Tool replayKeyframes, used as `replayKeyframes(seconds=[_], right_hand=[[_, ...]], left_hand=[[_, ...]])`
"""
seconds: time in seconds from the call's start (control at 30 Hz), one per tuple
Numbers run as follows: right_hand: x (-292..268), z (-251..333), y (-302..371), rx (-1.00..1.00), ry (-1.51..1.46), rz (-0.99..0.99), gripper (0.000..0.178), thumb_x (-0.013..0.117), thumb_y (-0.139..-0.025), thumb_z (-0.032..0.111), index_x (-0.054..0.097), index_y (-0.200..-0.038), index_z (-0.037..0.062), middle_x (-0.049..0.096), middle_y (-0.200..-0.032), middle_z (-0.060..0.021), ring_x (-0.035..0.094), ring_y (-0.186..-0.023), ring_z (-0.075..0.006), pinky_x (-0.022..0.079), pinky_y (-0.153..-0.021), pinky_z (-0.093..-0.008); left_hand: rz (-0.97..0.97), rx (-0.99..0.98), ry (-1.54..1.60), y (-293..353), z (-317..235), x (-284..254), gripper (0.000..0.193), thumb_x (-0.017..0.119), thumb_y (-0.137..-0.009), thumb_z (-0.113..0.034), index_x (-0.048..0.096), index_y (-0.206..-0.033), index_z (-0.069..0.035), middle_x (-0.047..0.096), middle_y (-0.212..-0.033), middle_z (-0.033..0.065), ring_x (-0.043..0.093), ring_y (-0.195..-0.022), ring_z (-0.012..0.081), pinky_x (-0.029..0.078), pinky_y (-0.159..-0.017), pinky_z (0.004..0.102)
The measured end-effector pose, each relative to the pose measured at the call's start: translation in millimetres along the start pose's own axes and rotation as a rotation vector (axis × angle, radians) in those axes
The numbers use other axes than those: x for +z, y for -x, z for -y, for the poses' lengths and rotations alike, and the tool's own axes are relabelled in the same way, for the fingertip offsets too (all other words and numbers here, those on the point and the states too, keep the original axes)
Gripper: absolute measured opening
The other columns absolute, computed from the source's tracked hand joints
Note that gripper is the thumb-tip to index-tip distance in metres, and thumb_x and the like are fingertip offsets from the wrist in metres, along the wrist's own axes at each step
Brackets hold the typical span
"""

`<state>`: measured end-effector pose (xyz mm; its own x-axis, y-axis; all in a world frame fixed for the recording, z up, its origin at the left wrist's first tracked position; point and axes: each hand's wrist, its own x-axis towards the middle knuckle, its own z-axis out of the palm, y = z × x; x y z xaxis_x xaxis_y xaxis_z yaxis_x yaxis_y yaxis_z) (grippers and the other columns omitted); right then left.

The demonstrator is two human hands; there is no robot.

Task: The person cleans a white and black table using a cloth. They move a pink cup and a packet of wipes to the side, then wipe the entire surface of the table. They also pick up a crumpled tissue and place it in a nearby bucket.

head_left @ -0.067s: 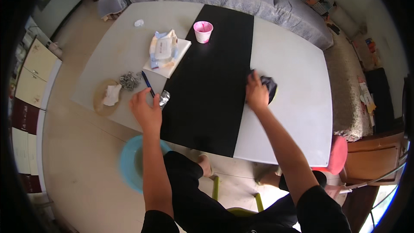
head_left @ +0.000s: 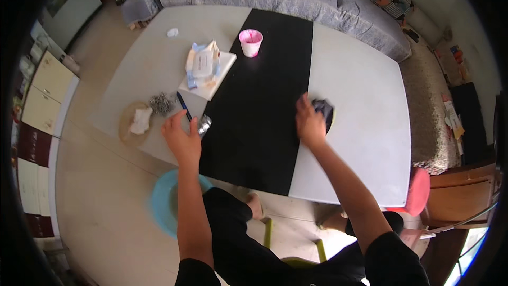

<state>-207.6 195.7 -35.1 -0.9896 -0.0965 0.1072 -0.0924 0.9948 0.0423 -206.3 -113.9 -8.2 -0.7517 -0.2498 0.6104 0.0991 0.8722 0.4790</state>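
Note:
My right hand (head_left: 311, 124) presses down on a dark, crumpled cloth (head_left: 324, 111) with a thin yellow-green edge, where the black strip meets the right white panel. Its fingers are smeared by motion, and part of the cloth is hidden under them. My left hand (head_left: 182, 136) hovers at the near left of the table, fingers curved and apart, holding nothing. Just right of its thumb lies a crumpled piece of silver foil (head_left: 205, 124). A dark blue pen (head_left: 183, 104) lies beyond the left fingertips, beside a tangled steel wool scrubber (head_left: 161, 104).
A wipes packet (head_left: 203, 65) rests on a white book-like slab (head_left: 228, 64). Farther back stands a pink-stained cup (head_left: 251, 43). A round tan disc (head_left: 126, 132) bears a white tissue (head_left: 141, 121). Below the table's near left edge is a blue basin (head_left: 161, 209); a red stool (head_left: 418, 193) stands at right.
My right hand has slid left and slightly nearer, and the dark cloth has moved along with it. My left hand stays about where it was. The whole view has shifted slightly.

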Motion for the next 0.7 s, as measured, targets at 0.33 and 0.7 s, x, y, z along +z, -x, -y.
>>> replayKeyframes(seconds=[0.33, 0.7], right_hand=[[-1.8, -80.4, 38.1, -0.017, -0.282, -0.270, 0.038, 0.056, -0.078, 0.017, 0.055, -0.116, 0.0131, 0.045, -0.130, -0.0036, 0.058, -0.080, -0.0280, 0.046, -0.076, -0.0356], [-4.0, -81.7, 36.7, -0.003, -0.290, -0.287, 0.036, 0.055, -0.078, 0.018, 0.057, -0.113, 0.0126, 0.048, -0.127, -0.0032, 0.058, -0.070, -0.0231, 0.046, -0.073, -0.0322]], left_hand=[[0.510, -0.334, -0.093, -141.8, -9.7, 90.2, 0.094, 0.067, -0.065, -0.054, 0.027, -0.135, -0.006, 0.052, -0.115, 0.0231, 0.048, -0.110, 0.0366, 0.036, -0.094, 0.0426], [0.929, -0.127, 0.121, -151.8, 29.4, 107.9, 0.113, 0.078, -0.055, -0.034, 0.012, -0.137, 0.005, 0.034, -0.132, 0.0249, 0.032, -0.124, 0.0335, 0.026, -0.103, 0.0353]])
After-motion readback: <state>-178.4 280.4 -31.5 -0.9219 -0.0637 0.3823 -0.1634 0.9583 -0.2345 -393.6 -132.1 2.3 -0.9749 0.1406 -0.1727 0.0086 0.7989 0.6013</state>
